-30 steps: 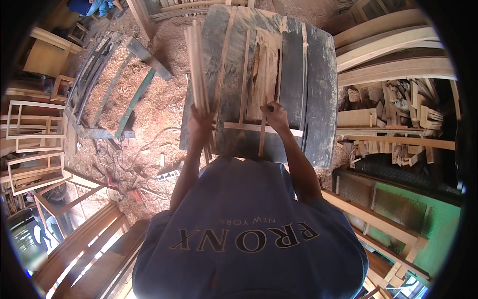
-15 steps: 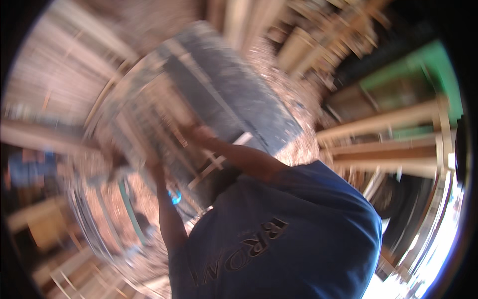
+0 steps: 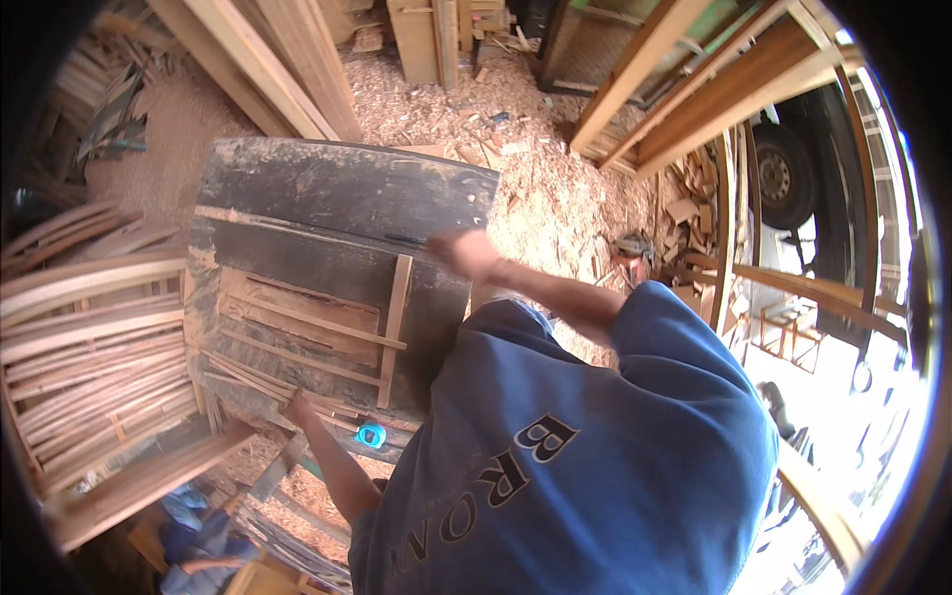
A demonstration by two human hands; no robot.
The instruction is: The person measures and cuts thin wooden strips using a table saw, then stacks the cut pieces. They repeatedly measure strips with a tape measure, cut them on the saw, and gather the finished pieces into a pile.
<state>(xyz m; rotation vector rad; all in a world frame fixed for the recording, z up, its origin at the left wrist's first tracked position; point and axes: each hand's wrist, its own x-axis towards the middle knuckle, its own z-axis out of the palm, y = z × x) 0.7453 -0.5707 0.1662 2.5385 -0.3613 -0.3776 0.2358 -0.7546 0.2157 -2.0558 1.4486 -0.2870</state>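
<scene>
My left hand (image 3: 298,408) is closed on thin wooden strips (image 3: 243,379) along the near left side of a dark, worn workbench (image 3: 327,188). Over the bench's right part reaches my right hand (image 3: 466,254), blurred by motion, its grip unclear. Right by its fingertips is a slim dark stick (image 3: 403,238), perhaps a pencil; whether it is held I cannot tell. Between the hands, a short wooden crosspiece (image 3: 395,327) lies across the ends of longer strips, beside a pale board (image 3: 297,305). A blue tape measure (image 3: 370,434) sits at the near edge, right of my left hand.
Stacked wooden slats (image 3: 99,367) stand left of the bench, and long planks (image 3: 263,64) lean beyond it. Wood shavings (image 3: 555,228) cover the floor. Timber frames (image 3: 684,89) rise at the right, near a vehicle wheel (image 3: 783,178). Another person (image 3: 203,545) is at the lower left.
The view has turned and become sharper. My right hand has moved away from the strips and boards to the bench's right side. My left hand stays at the near side.
</scene>
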